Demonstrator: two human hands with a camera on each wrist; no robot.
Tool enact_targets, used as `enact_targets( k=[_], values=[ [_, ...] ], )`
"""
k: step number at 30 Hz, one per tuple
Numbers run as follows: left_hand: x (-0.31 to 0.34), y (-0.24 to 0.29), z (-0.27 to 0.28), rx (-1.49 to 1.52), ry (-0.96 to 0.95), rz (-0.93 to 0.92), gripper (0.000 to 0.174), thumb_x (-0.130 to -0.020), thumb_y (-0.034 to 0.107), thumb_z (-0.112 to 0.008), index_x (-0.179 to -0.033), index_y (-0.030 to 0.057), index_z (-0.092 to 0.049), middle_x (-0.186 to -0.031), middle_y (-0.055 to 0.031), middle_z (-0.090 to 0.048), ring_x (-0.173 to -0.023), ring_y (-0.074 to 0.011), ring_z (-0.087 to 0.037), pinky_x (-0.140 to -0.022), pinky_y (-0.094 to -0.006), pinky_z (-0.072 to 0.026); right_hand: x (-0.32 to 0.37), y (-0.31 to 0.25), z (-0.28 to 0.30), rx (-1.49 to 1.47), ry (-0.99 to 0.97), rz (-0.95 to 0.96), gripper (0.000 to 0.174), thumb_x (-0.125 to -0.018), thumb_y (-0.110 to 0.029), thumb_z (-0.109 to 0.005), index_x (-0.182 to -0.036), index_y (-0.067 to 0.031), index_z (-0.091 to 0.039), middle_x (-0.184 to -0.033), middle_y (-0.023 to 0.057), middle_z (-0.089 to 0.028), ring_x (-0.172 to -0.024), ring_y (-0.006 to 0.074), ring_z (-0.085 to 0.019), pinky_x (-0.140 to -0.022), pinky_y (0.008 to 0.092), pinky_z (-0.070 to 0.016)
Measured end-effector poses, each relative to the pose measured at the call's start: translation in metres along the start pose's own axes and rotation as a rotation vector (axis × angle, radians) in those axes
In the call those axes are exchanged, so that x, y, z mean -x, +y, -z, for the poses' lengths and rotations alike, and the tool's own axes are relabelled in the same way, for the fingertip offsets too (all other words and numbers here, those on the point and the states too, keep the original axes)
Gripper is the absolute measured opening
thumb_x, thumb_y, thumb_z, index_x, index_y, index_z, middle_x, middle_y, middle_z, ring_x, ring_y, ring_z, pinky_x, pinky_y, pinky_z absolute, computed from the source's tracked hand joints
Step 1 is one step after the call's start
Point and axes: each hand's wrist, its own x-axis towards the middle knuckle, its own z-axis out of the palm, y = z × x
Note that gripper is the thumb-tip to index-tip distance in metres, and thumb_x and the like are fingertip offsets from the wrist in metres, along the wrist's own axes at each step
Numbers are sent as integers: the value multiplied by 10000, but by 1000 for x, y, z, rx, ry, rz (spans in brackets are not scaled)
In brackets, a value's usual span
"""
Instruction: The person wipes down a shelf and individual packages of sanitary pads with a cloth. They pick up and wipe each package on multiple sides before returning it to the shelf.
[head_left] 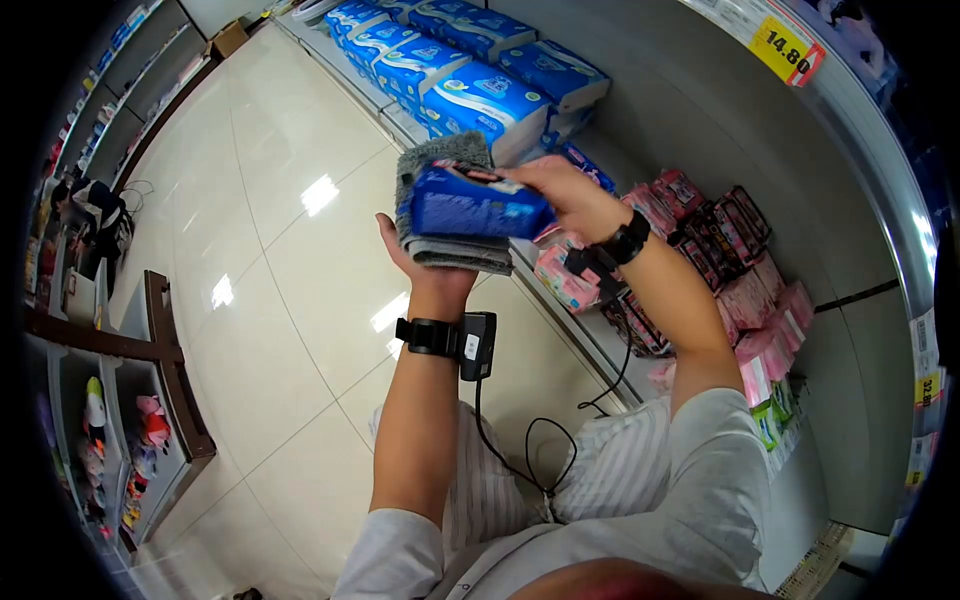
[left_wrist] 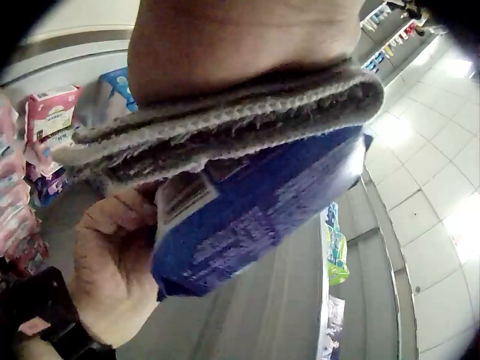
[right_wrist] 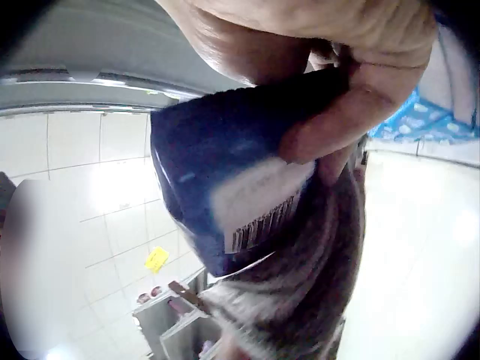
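In the head view, a folded grey towel [head_left: 462, 257] rests on my left hand [head_left: 436, 283], its thumb straight and out to the side. The towel hides the other fingers. Over the towel is a soft blue packet [head_left: 470, 208], pinched at its near-right end by my right hand [head_left: 572, 193]. A white label with a barcode [right_wrist: 262, 221] faces the right wrist view, where a finger and thumb press on the packet [right_wrist: 217, 142]. Seen from the left wrist, the packet [left_wrist: 240, 221] overlaps the layered edge of the towel [left_wrist: 247, 124].
Large blue wrapped paper packs [head_left: 485, 100] line the low shelf ahead. Pink packets [head_left: 750, 300] lie in rows to the right, below a shelf edge with a yellow price tag [head_left: 785, 48]. A black cable [head_left: 530, 470] loops near the lap. Display bins [head_left: 150, 440] stand left on the tiled floor.
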Motion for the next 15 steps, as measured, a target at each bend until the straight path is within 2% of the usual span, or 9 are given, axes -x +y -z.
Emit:
enact_targets(
  k=[2,3,5,7,8,10,15],
  values=[
    [4,-1,0,-34,41,52,831,-920,710,-170,-1464,124,-396,-1473,-150,-437,-1330,-366,-430,-1125,-536,-316,-7,-5,16,68,173,65,257,-890,-213,-707,-912,43,-706,-817,44,-682,-647,129,-645,-565,263,-493],
    [4,-1,2,-56,78,45,844,-917,718,-168,-1463,118,-402,-1479,-148,-431,-1338,-364,-421,-1123,-518,-324,-14,-6,37,149,244,114,271,-880,-229,-717,-902,41,-706,-811,42,-678,-639,138,-639,-570,279,-490],
    [3,-1,6,-79,115,42,858,-913,726,-166,-1462,112,-407,-1485,-146,-425,-1347,-362,-413,-1120,-500,-333,-30,-1,87,380,507,269,312,-860,-287,-735,-867,23,-703,-801,56,-673,-637,148,-626,-587,331,-484],
    [2,2,14,-39,54,34,853,-916,726,-165,-1473,123,-397,-1498,-142,-414,-1350,-371,-409,-1118,-521,-327,-48,9,148,558,773,327,336,-852,-329,-732,-838,6,-701,-801,101,-686,-677,215,-644,-625,387,-477],
    [2,4,13,17,56,52,837,-920,720,-180,-1477,133,-392,-1501,-141,-412,-1351,-380,-405,-1122,-538,-314,-44,11,166,555,779,324,336,-852,-329,-732,-838,6,-701,-801,101,-686,-677,215,-644,-625,387,-477],
    [2,4,13,-4,64,42,835,-922,718,-184,-1478,131,-390,-1503,-143,-408,-1351,-380,-405,-1121,-538,-315,-35,18,196,1049,1114,493,355,-881,-345,-711,-871,8,-675,-737,81,-662,-591,162,-615,-558,318,-460],
    [4,-2,10,-35,73,46,827,-926,711,-196,-1484,129,-380,-1514,-148,-392,-1354,-384,-402,-1121,-541,-315,-39,47,266,1066,1286,535,357,-894,-337,-700,-912,17,-652,-758,111,-680,-641,234,-683,-604,352,-516]
  ],
)
